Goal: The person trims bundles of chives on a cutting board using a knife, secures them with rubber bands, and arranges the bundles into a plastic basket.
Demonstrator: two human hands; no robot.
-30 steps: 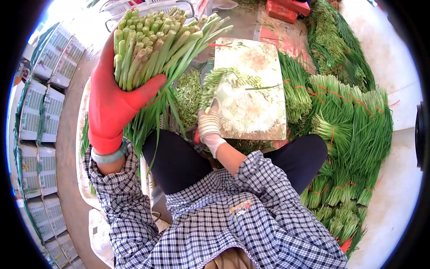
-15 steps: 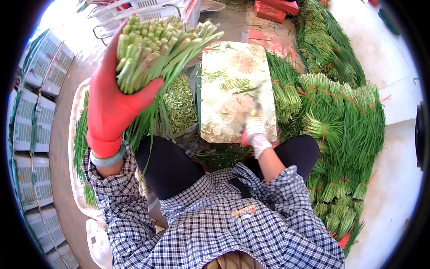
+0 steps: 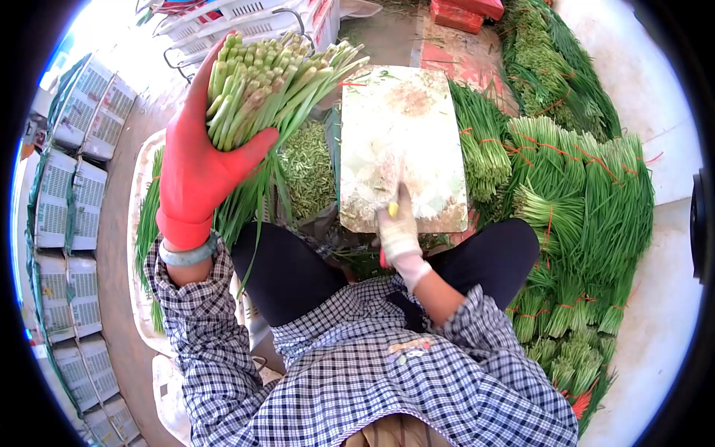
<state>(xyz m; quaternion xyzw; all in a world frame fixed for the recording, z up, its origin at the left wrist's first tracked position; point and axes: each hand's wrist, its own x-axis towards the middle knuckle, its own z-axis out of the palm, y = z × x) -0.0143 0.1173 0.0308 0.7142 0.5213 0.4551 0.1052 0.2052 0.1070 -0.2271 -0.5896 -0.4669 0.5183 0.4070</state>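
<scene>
I have the green-stalk bundle (image 3: 257, 93) at the upper left of the frame, its pale ends toward the top. The red-gloved left hand (image 3: 195, 164) pinches it between thumb and fingers. At centre, I see the pale-gloved right hand (image 3: 398, 229) curled around a yellow-and-red handle (image 3: 392, 210) over the lower part of the whitish board (image 3: 372, 134). Chopped bits (image 3: 307, 167) lie just left of the board; tied green bunches (image 3: 585, 171) fill the right side.

Left hand (image 3: 199, 165) clasping green stalks (image 3: 257, 93), right hand (image 3: 399, 232) holding tool (image 3: 392, 210), pale board (image 3: 372, 127).
</scene>
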